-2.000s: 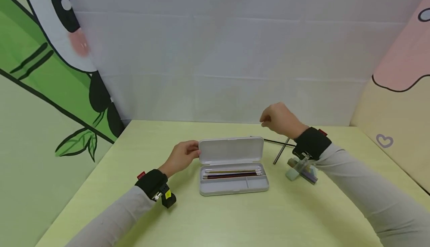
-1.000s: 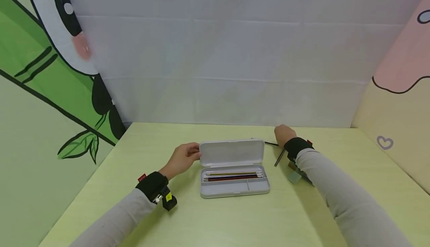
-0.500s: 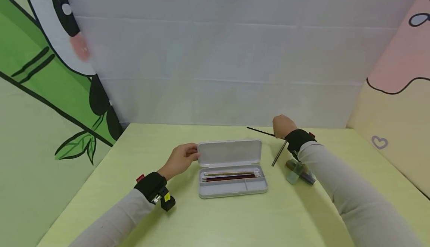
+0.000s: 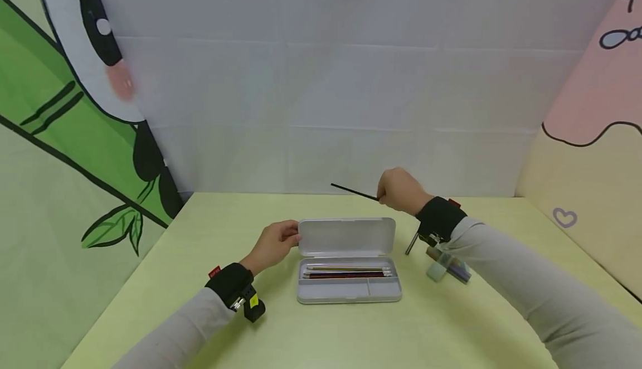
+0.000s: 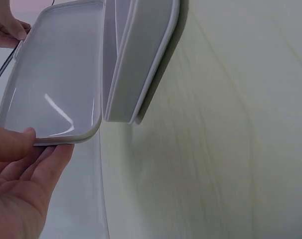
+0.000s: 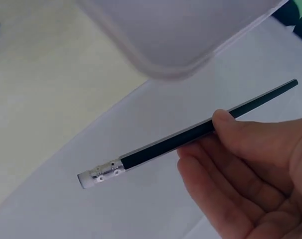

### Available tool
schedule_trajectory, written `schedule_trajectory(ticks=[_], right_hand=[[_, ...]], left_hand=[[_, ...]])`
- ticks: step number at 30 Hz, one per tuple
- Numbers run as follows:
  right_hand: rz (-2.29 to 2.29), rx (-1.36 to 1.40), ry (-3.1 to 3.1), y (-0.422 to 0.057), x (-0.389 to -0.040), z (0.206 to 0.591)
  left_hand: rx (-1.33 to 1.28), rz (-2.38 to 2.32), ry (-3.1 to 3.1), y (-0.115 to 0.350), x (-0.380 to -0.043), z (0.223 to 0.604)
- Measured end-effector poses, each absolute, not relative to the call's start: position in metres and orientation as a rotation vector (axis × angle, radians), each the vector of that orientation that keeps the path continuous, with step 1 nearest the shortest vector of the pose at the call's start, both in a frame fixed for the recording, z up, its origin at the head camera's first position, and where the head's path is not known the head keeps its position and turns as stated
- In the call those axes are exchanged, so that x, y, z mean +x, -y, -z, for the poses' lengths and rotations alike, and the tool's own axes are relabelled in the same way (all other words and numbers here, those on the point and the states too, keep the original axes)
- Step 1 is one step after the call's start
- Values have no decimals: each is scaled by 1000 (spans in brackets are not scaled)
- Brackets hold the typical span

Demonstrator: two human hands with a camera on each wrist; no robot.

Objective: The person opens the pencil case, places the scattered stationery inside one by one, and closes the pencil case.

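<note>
Head view, left to right. Left wall: painted figure (image 4: pixel 47 79) in green, white and black. White sheet (image 4: pixel 301 90) hangs at the back of the pale yellow table (image 4: pixel 311 335).

Left hand (image 4: pixel 272 246), black strap (image 4: pixel 228 281) at its wrist: narrow grip, pinching the left edge of the lid (image 4: pixel 347 237). Left wrist view confirms thumb on the inner face, fingers behind.

Lid stands raised along the rear edge of the grey-white case (image 4: pixel 333 288), which sits on the table. Rear compartment holds pencils (image 4: pixel 346 275), a yellowish one and a dark red one distinguishable, lying lengthwise. Front section split by a short divider.

Black pencil (image 6: pixel 176 139): off the table, above the lid's top edge in the head view, sloping. Silver ferrule and white eraser at one end, seen from the right wrist.

Right hand (image 4: pixel 402 190): narrow grip, black pencil pinched near its middle between thumb and fingers.

Below the right wrist, a thin dark rod (image 4: pixel 412 244) lies on the table, partly hidden. Just right of it, a small cluster (image 4: pixel 456 270), greenish and purplish; contents unclear. Right wall: purple heart (image 4: pixel 565 218).
</note>
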State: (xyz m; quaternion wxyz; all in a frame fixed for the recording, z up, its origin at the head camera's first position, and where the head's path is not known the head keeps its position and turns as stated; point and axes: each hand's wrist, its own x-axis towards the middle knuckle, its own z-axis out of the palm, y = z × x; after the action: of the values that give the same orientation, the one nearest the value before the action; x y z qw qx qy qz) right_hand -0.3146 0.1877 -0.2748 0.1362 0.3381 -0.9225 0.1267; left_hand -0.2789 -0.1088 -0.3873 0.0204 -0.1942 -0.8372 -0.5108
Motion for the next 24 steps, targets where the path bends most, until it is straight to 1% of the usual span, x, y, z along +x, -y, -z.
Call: schedule_trajectory(ticks=[5, 9, 17, 24], right_hand=[[-372, 1054, 2620, -160, -282, 271], [-356, 1075, 2656, -146, -267, 278], [-268, 1106, 2743, -133, -259, 311], [-118, 1082, 2739, -136, -260, 347]], left_hand=[[-612, 1572, 2588, 108, -279, 388], [-621, 1571, 2588, 107, -280, 389], [-599, 1547, 2598, 108, -281, 385], [-583, 1577, 2605, 106, -279, 385]])
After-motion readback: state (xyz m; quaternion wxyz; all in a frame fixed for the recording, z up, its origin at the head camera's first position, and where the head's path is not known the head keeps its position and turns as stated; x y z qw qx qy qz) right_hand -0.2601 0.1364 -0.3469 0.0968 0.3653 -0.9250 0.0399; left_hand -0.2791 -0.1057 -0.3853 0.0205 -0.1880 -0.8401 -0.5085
